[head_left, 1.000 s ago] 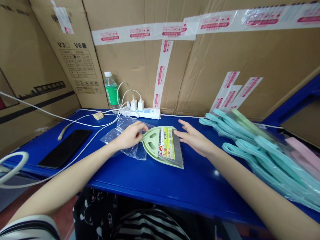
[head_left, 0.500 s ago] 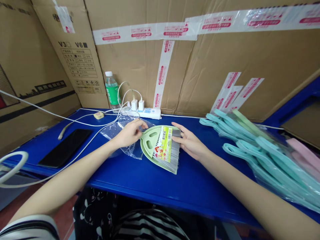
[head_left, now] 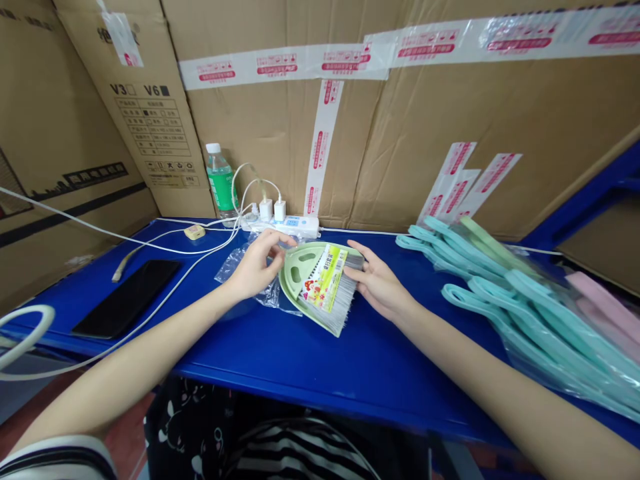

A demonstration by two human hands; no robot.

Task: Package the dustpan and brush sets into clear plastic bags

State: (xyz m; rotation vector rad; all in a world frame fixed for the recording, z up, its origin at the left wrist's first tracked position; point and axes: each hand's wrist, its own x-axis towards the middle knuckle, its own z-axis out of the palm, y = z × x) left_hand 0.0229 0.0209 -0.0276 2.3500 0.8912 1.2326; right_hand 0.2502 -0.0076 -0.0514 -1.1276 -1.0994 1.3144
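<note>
A light green dustpan [head_left: 289,285] with a grey-bristled brush [head_left: 341,297] nested in it is held tilted above the blue table. A printed yellow label [head_left: 329,277] wraps the brush. My left hand [head_left: 256,265] is closed at the dustpan's handle end, its fingers curled and partly hiding the handle. My right hand [head_left: 380,283] grips the wide bristle end, thumb on top of the bristles and the other fingers at the far edge and behind. Crumpled clear plastic wrap [head_left: 275,298] lies on the table beneath my left hand and the dustpan.
Teal handled pieces in clear bags [head_left: 520,303] pile up at right, with a pink one [head_left: 605,303]. A black phone [head_left: 127,299] lies at left among white cables. A power strip [head_left: 300,227] and a green-labelled bottle [head_left: 221,183] stand before cardboard [head_left: 270,127].
The dustpan and brush have turned slightly clockwise, bristle end shifting left. My left hand has risen a little at the handle. The plastic wrap looks more bunched up.
</note>
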